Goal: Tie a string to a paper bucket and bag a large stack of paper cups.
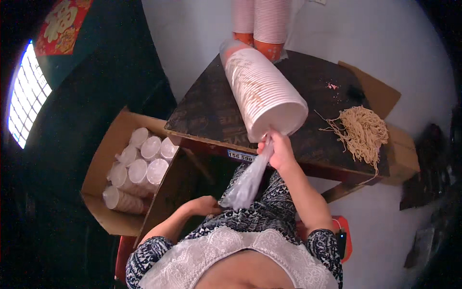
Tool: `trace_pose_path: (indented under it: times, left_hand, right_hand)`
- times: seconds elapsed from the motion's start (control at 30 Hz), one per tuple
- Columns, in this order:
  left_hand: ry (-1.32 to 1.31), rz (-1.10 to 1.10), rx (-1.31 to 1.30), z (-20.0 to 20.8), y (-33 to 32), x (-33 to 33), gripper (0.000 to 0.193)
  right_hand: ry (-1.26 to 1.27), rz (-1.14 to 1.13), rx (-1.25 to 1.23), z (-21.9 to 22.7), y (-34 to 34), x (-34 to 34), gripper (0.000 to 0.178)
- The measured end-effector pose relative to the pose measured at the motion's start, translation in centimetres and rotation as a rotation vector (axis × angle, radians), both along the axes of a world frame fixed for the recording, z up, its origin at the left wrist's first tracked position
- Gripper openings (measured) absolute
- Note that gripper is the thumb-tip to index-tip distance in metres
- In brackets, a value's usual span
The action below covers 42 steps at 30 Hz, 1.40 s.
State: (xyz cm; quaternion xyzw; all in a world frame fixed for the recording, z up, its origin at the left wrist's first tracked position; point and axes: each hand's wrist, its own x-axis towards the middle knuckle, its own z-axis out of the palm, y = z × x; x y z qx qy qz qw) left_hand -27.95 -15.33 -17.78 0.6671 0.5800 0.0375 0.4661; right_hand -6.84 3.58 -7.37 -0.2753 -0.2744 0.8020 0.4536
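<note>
Near the loose end of a plastic bag [246,185], the left hand [203,205] is placed; whether its fingers are closed cannot be told. By the right hand [280,151], the bag's neck is grasped. Inside, a white cup stack [262,84] is tilted over the table [202,111]. Farther, upright stacks [272,24] are seen.

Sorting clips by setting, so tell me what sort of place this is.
Likely a small packing room: bagged cup stack, open box of wrapped stacks, and string piled on a table.
</note>
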Motion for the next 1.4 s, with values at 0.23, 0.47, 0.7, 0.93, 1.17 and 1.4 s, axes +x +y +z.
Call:
trace_pose_path:
  times: [0.23,0.47,0.7,0.93,1.17,1.4]
  left_hand:
    - [-0.056,0.203,1.023,9.9,4.2,-0.4,0.050]
    - [0.378,-0.460,1.346,19.2,11.5,8.1,0.102]
    - [0.546,-0.578,1.552,18.2,16.0,13.7,0.084]
    - [0.228,-0.657,1.270,19.9,17.1,13.0,0.125]
    - [-0.010,-0.847,1.271,17.3,19.0,13.4,0.078]
    - [-0.035,-0.864,1.144,16.6,19.6,13.3,0.023]
  right_hand:
    - [-0.349,0.340,0.065,2.2,-3.6,3.6,0.019]
    - [-0.613,0.355,0.204,3.2,-4.0,8.1,0.015]
    - [-1.374,0.392,1.098,2.8,-3.3,10.1,0.036]
    - [-1.390,0.526,1.138,7.2,-5.8,13.0,0.021]
    - [-0.828,0.639,0.757,5.6,-5.1,13.7,0.019]
    - [-0.099,0.811,0.334,4.5,-5.7,14.4,0.032]
